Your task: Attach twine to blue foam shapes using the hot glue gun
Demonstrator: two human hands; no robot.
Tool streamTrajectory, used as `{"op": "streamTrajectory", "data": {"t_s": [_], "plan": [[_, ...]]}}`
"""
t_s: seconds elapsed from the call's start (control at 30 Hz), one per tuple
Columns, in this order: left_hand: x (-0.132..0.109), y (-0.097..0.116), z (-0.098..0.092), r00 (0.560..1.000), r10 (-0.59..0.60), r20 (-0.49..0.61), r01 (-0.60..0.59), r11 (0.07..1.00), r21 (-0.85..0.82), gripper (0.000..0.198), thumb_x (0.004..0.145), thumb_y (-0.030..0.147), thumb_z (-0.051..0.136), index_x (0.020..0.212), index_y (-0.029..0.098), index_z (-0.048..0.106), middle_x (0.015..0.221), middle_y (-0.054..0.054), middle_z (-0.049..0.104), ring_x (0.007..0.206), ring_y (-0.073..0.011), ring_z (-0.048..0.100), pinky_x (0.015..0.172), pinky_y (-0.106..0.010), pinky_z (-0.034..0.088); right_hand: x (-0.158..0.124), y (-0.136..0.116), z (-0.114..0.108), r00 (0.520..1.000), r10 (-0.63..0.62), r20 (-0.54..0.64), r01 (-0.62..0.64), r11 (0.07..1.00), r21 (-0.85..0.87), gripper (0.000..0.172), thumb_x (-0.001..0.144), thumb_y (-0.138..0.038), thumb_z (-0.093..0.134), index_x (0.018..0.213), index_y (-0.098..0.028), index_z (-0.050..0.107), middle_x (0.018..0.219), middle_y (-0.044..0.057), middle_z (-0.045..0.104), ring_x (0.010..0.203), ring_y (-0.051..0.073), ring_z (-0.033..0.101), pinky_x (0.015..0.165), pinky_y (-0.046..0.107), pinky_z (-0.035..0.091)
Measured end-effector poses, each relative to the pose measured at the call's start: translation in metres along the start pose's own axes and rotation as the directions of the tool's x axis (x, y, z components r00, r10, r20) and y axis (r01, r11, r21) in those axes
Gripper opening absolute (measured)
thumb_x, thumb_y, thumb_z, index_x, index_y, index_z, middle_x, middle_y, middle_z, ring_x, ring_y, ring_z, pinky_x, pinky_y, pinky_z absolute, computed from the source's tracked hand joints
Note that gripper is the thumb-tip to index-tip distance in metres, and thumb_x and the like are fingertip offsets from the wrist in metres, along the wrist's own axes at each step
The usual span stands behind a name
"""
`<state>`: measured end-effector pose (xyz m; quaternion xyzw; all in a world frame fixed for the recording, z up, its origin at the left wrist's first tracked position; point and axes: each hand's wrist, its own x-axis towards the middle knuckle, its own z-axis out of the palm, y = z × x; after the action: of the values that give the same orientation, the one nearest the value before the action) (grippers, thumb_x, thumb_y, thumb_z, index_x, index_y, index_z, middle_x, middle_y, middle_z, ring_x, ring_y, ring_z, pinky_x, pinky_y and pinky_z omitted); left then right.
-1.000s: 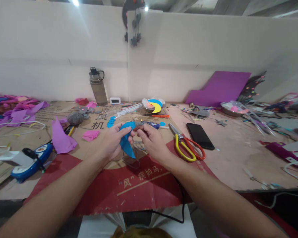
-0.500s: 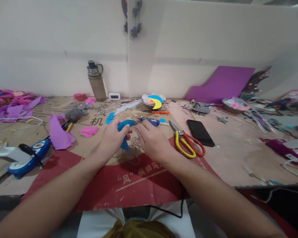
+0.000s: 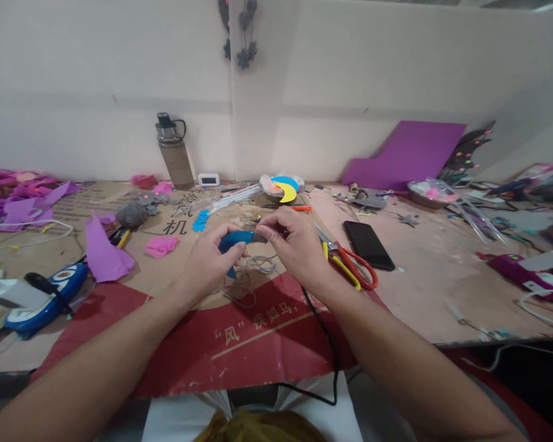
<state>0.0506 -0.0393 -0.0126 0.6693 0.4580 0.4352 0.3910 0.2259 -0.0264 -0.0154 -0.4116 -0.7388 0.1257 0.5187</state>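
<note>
My left hand (image 3: pixel 206 263) is closed on a curved piece of blue felt (image 3: pixel 236 239), held just above the cardboard sheet (image 3: pixel 258 331) that covers the table. My right hand (image 3: pixel 299 247) is closed round a glue gun. Only the grey tip (image 3: pixel 259 236) shows, and it touches the end of the blue felt. A black cord (image 3: pixel 325 331) runs from under my right hand toward me and over the table edge. Loops of thin wire (image 3: pixel 251 269) lie below both hands.
Yellow-and-red scissors (image 3: pixel 350 265) and a black phone (image 3: pixel 367 244) lie right of my right hand. To the left are pink felt (image 3: pixel 160 245), purple felt (image 3: pixel 100 250), a grey yarn ball (image 3: pixel 131 213) and a blue-and-white device (image 3: pixel 41 298). A water bottle (image 3: pixel 170 150) and purple sheet (image 3: pixel 415 153) stand by the wall.
My right hand has taken up the glue gun that lay behind it and brought its tip to the blue felt. The cord now trails from that hand. My left hand has turned the felt flatter.
</note>
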Motion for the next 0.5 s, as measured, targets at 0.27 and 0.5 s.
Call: {"op": "streamTrajectory", "data": {"t_s": [0.27, 0.5], "plan": [[0.002, -0.004, -0.005, 0.991, 0.036, 0.127, -0.030, 0.998, -0.053, 0.018, 0.078, 0.036, 0.065, 0.083, 0.019, 0.063, 0.064, 0.000, 0.062, 0.056, -0.0124, 0.055, 0.055, -0.024, 0.044, 0.003, 0.004, 0.000, 0.934, 0.262, 0.242, -0.343, 0.844, 0.413, 0.015, 0.078, -0.034, 0.065, 0.074, -0.020, 0.061, 0.064, -0.004, 0.052, 0.054, 0.009, 0.041, 0.051, 0.024, 0.033], [0.005, -0.013, -0.001, 0.984, -0.051, 0.170, 0.117, 0.908, -0.402, 0.021, 0.077, 0.034, 0.069, 0.085, 0.019, 0.056, 0.065, 0.002, 0.062, 0.052, -0.0098, 0.054, 0.052, -0.022, 0.045, -0.004, 0.008, 0.018, 0.814, 0.370, 0.447, -0.580, 0.471, 0.665, 0.028, 0.068, -0.039, 0.073, 0.074, -0.020, 0.053, 0.054, -0.010, 0.040, 0.042, 0.003, 0.026, 0.041, 0.019, 0.019]]}}
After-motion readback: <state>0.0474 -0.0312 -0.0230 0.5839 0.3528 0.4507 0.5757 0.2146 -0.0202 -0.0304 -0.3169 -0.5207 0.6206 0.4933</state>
